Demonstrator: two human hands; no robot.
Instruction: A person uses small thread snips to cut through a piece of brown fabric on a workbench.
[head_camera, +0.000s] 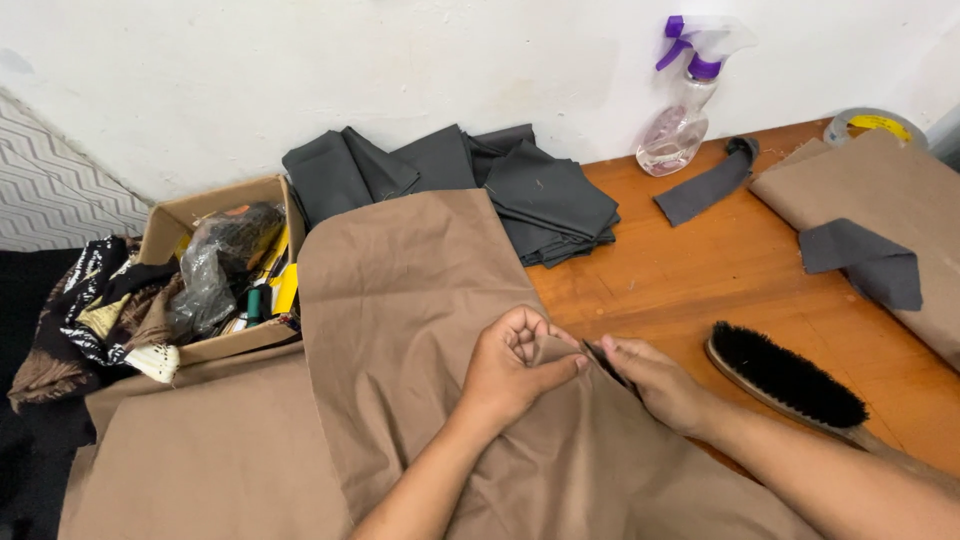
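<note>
Brown cloth (420, 300): centre frame, draped over the wooden table (720, 270); looks light, limp, creasing easily; best taken at its right edge, where left hand (510, 370) and right hand (655, 385) pinch it closed, alongside a dark strip (603, 360).

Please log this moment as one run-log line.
left hand: pinching brown cloth edge | right hand: holding dark strip at same edge | brush: beside, on table
</note>
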